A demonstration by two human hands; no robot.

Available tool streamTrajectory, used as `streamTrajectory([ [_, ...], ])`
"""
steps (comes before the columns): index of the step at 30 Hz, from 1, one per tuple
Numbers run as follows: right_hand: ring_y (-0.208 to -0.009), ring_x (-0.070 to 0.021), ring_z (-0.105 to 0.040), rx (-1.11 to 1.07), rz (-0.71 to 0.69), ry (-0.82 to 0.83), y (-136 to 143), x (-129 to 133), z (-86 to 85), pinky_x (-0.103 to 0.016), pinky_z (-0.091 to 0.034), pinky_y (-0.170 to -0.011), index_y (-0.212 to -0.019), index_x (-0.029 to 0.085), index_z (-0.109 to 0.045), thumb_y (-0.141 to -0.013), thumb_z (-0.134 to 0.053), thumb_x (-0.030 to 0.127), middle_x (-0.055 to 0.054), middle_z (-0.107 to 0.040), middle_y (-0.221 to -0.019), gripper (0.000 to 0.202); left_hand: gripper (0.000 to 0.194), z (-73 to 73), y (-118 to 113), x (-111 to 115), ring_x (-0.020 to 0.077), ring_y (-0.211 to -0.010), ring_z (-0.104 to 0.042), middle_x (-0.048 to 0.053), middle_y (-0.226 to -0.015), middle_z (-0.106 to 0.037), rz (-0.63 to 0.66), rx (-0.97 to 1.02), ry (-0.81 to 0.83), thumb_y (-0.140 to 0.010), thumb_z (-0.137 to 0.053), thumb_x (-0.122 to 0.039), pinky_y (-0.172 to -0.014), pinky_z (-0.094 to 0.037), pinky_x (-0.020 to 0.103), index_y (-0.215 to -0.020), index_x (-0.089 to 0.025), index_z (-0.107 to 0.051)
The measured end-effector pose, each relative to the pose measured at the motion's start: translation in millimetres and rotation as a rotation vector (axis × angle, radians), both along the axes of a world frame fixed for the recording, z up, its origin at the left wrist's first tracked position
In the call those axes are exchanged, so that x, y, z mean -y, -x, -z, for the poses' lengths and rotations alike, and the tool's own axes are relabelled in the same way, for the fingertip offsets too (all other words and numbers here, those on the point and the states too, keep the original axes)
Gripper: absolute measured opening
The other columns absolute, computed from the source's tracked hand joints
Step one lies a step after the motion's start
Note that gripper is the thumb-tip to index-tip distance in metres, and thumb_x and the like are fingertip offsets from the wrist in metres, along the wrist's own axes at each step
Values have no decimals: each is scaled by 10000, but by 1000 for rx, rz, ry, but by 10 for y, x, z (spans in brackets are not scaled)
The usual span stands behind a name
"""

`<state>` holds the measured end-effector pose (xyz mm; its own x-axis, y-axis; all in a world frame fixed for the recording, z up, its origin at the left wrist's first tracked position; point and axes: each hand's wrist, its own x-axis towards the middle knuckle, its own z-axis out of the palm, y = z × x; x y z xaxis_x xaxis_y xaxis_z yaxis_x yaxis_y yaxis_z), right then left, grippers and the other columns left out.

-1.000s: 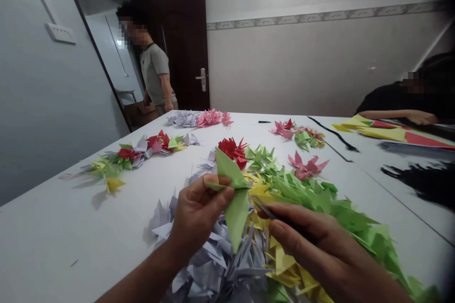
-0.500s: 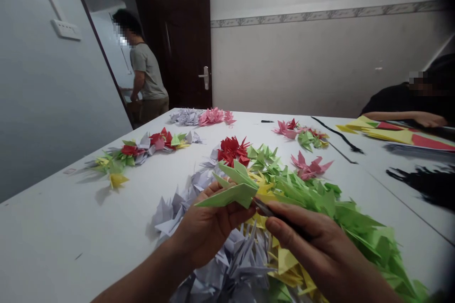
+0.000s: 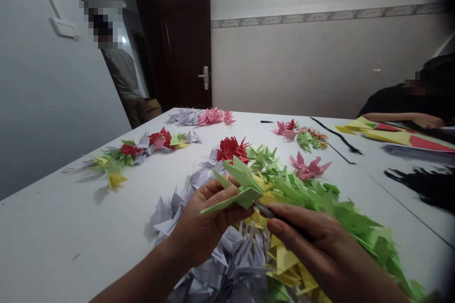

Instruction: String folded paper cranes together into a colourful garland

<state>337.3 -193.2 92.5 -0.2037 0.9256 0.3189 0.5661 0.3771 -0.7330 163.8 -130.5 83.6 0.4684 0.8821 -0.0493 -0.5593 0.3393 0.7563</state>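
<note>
Over the heap of folded paper, my left hand grips a light green paper crane, its folded points spread up and to the left. My right hand pinches a slim dark tool with a pointed metal tip; its exact kind is unclear. That tip meets or nearly meets the crane's lower edge. Under and around both hands lie white paper cranes, yellow cranes, green cranes and a red cluster.
Mixed cranes lie left on the white table, with pink ones right. Black cords and coloured sheets are at the right, near a seated person. Another person stands in the doorway beside an open door.
The person in the doorway has moved left, partly behind the wall, uncovering a cardboard box. The green crane has shifted slightly right and tilted; the tool tip stays close to it.
</note>
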Motion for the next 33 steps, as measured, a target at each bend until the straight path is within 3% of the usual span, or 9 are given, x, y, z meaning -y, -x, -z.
streamTrajectory([
  [4,-688,-167,-678,32,0,-95,-63,9,-34,-193,-529,-539,-807,232,-667,-930,-465,280,-2,-679,-715,241,163,15,32,-31,103,-707,-679,4,-748,-721,-113,-68,-172,-690,-803,-246,-691,-570,191,-803,-169,-714],
  [7,-697,-166,-694,74,33,-178,-118,48,-48,-170,-533,-508,-839,238,-678,-927,-479,279,-12,-709,-760,222,154,53,68,-66,85,-736,-665,-8,-770,-705,-282,-169,-389,-714,-780,-218,-689,-551,146,-857,-197,-728],
  [12,-733,-162,-700,82,56,-236,-91,164,-29,-171,-540,-529,-917,263,-675,-932,-504,315,-15,-734,-914,180,299,174,110,-95,113,-847,-663,11,-998,-653,-582,-467,-941,-754,-700,-88,-740,-577,199,-1012,-239,-693],
  [15,-655,-145,-668,56,36,-200,-13,190,-26,-187,-514,-528,-863,245,-649,-934,-491,301,-6,-716,-818,182,384,221,105,-86,130,-925,-646,33,-1033,-637,-681,-599,-1264,-752,-664,-20,-825,-564,231,-1084,-211,-645],
  [18,-536,-119,-568,59,11,-116,51,144,-34,-202,-448,-490,-736,215,-584,-939,-460,282,14,-629,-648,247,393,218,89,-59,118,-952,-633,48,-1043,-639,-707,-647,-1471,-753,-653,0,-865,-541,200,-1105,-171,-614],
  [21,-509,-107,-481,42,-18,-20,74,79,-46,-202,-374,-455,-674,199,-532,-942,-436,292,24,-547,-586,299,370,199,79,-38,110,-974,-630,56,-1054,-640,-718,-674,-1555,-768,-640,-5,-900,-520,177,-1107,-147,-603],
  [27,-583,-110,-499,-54,-12,71,49,51,-52,-191,-382,-526,-789,203,-600,-947,-455,314,18,-583,-674,241,366,191,87,-49,105,-960,-629,55,-1040,-639,-764,-678,-1554,-757,-658,2,-890,-517,168,-1092,-138,-612],
  [33,-566,-112,-425,-99,12,134,59,23,-32,-204,-320,-494,-707,191,-555,-947,-443,361,24,-517,-618,315,438,213,100,-26,127,-1015,-622,86,-1101,-641,-737,-666,-1650,-763,-653,21,-910,-517,193,-1172,-118,-582],
])
